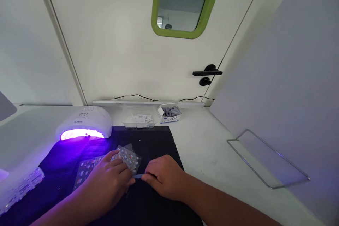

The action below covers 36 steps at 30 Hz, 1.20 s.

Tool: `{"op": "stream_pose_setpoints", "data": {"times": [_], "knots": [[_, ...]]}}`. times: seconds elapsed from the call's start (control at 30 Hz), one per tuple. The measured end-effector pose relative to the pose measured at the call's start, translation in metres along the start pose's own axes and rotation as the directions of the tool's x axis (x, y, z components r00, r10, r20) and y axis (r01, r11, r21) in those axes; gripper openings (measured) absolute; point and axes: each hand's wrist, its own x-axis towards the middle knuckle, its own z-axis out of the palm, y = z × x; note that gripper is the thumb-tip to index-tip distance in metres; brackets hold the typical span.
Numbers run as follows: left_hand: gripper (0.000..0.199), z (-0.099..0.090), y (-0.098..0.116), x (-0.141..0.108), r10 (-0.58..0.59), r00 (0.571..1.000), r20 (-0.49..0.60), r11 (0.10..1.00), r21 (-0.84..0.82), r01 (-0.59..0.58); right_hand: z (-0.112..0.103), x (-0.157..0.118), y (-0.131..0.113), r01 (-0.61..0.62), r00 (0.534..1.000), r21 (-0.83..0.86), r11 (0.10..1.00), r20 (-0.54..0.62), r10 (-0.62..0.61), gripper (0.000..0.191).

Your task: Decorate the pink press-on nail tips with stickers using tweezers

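Both hands are low over a black mat. My right hand is closed, its thumb and forefinger pinching one end of a thin light-blue strip. The strip's other end meets the fingertips of my left hand, whose fingers are curled together around it. Sticker sheets with small colourful pictures lie beneath and beyond my left hand. Another patterned sheet shows to the left of that hand. What lies inside the curled fingers is hidden.
A white lamp glows purple at the back left. Behind the mat stand a clear tray with small packets and an open box. A clear ridged object lies at far left, a wire frame at right.
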Motion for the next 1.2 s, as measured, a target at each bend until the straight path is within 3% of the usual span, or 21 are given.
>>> {"op": "stream_pose_setpoints", "data": {"times": [0.13, 0.43, 0.73, 0.93, 1.2], "knots": [[0.024, 0.0, 0.001, -0.002, 0.001, 1.0, -0.019, 1.0, -0.012, -0.001, 0.001, 0.0, 0.001, -0.027, 0.999, 0.034, 0.999, 0.026, 0.026, 0.024], [0.023, -0.008, 0.004, 0.002, -0.056, 0.994, 0.089, 0.997, -0.04, 0.06, 0.002, 0.0, 0.0, 0.026, 1.0, -0.004, 1.0, 0.007, -0.026, 0.027], [0.018, -0.011, 0.004, 0.002, -0.007, 1.0, -0.029, 1.0, -0.001, 0.007, -0.002, 0.002, 0.0, 0.006, 0.999, -0.016, 1.0, 0.054, -0.005, 0.033], [0.021, -0.008, 0.001, -0.001, 0.014, 1.0, -0.026, 1.0, 0.02, -0.014, -0.004, 0.002, -0.003, -0.136, 0.989, 0.052, 0.989, 0.061, 0.133, 0.027], [0.017, -0.006, 0.001, -0.001, -0.007, 0.999, -0.044, 1.0, 0.016, 0.008, 0.002, 0.0, 0.001, -0.064, 0.998, 0.061, 0.996, -0.003, 0.064, 0.026]]}}
